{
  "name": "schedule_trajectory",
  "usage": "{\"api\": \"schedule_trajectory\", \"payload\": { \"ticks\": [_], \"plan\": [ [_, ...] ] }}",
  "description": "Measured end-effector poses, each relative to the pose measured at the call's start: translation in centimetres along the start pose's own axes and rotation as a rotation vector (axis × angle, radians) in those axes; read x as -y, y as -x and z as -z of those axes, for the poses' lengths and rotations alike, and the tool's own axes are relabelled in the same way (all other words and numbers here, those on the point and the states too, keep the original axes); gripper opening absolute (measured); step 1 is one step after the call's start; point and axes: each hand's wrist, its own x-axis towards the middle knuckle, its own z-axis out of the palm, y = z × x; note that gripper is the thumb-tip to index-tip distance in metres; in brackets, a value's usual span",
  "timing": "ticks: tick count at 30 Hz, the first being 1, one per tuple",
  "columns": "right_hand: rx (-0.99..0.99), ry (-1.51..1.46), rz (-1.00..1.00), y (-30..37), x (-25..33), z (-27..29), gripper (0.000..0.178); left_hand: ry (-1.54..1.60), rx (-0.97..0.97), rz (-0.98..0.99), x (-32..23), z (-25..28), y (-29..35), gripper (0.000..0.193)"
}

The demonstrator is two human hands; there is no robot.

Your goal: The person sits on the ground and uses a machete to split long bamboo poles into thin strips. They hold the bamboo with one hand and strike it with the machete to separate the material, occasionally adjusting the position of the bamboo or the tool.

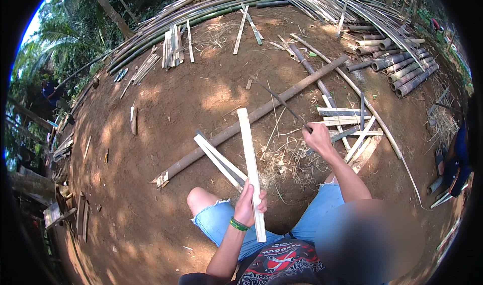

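Note:
My left hand [245, 207] is closed around the lower part of a pale split bamboo slat [248, 151], which stands up in front of my lap. In my right hand [319, 139], farther forward and to the right, is the handle of a long knife [286, 105]. Its thin dark blade points up and to the left, apart from the slat. Just left of the held slat, more bamboo strips [219, 158] lie across a brown bamboo pole [226, 134]. Curly shavings [284, 167] cover the ground between my hands.
Cut slats [347, 119] are piled beyond my right hand. Thick bamboo tubes [402, 71] lie stacked at the far right, and long green poles [201, 21] line the back. Another person [455, 159] is partly visible at the right edge, and one [49, 91] at the far left.

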Motion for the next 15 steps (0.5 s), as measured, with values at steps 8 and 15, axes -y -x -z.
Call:
{"api": "schedule_trajectory", "payload": {
  "ticks": [8,15],
  "plan": [
    [0.206,0.081,0.417,9.6,5.0,-4.9,0.011,-0.237,-0.039,-0.019,-0.8,-2.1,-1.7,0.022],
    [0.147,0.316,0.521,-0.9,1.9,-4.0,0.013,-0.347,0.016,-0.059,-3.0,-2.5,-0.3,0.027]
  ]
}}
